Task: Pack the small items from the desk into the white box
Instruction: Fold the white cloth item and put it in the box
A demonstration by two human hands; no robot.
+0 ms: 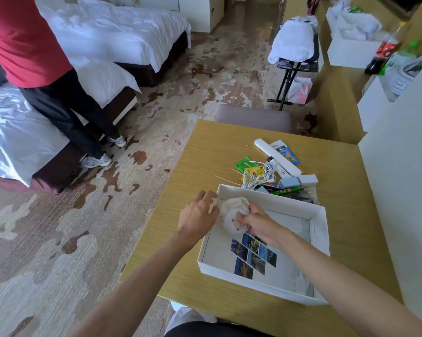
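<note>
A soft white cloth pouch point(233, 215) speckled with red dots is held just inside the far left corner of the shallow white cardboard box point(278, 199). It is gripped by the right hand point(258, 223), and its edge appears to be pinched by the curled left hand point(197, 217) (that grip is partly hidden). A printed photo sheet point(253, 255) is seen on the box's floor. Beyond the box's far wall, a coiled white cable point(258, 177) lies unpacked on the wooden desk point(205, 154). If released too near the rim, the pouch could be tipped outside the box.

Wooden desk point(205, 152): white box point(290, 204), small items point(270, 170).
</note>
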